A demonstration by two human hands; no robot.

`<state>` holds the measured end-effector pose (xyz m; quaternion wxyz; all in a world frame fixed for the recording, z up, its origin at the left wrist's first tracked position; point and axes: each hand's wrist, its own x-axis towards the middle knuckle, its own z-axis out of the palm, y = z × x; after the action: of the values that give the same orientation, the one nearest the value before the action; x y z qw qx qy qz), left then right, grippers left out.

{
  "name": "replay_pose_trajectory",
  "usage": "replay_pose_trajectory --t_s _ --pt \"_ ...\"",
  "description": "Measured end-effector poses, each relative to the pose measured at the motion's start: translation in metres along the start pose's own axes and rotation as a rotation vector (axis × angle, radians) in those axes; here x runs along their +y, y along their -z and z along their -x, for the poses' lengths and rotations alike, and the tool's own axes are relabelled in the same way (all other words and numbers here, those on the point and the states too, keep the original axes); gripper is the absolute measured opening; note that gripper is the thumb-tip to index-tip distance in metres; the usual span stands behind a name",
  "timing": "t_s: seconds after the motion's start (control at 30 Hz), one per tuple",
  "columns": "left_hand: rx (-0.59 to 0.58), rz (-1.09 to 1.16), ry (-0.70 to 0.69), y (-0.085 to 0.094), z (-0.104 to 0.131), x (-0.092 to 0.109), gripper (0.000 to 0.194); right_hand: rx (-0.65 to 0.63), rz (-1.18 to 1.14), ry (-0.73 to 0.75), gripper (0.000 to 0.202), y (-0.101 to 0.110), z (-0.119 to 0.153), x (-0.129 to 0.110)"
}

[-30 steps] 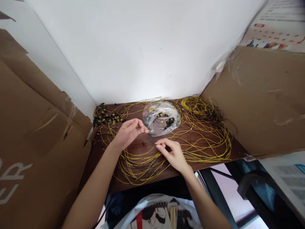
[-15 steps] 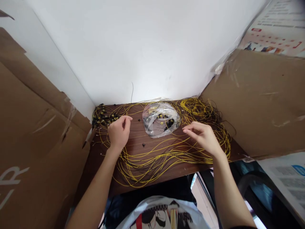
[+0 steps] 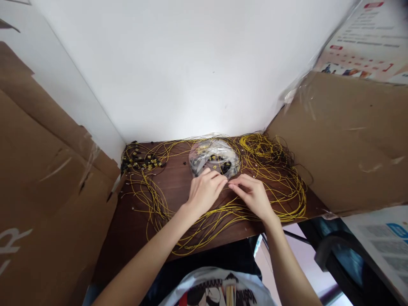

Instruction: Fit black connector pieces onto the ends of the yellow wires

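My left hand (image 3: 206, 188) and my right hand (image 3: 251, 193) meet over the middle of the table, fingertips nearly touching. Both are closed in a pinch. Whatever sits between the fingertips is too small to make out. Just behind them lies a clear plastic bag (image 3: 197, 149) with small black and yellow parts, partly covered by my left hand. Beneath my forearms, a long loose bundle of yellow and black wires (image 3: 204, 219) curves along the table's front. A heap of wire ends with black and yellow connectors (image 3: 140, 160) lies at the back left.
Coiled yellow wires (image 3: 259, 144) lie at the back right of the brown table (image 3: 174, 182). Cardboard walls flank it on the left (image 3: 57, 170) and right (image 3: 347, 140), and a white wall (image 3: 197, 72) rises behind. Beside the front right stands a dark curved object (image 3: 338, 250).
My hands were wide apart, each pinched. The left has moved right and toward me, and the right has moved left, so they now meet in front of the bag.
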<state>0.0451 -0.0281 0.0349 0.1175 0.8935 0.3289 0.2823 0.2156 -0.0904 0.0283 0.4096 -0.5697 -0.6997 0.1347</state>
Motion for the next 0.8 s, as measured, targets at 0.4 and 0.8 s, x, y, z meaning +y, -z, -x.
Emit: replay_pose_trajectory --t_s 0.4,0.8 --pt "0.200 0.602 0.202 0.027 -0.008 -0.048 0.020 0.080 0.008 -0.087 0.017 -0.002 0.017 0.025" --pt "0.738 1.374 0.440 0.065 -0.005 -0.079 0.024 0.190 -0.025 -0.190 0.019 0.000 0.026 0.036"
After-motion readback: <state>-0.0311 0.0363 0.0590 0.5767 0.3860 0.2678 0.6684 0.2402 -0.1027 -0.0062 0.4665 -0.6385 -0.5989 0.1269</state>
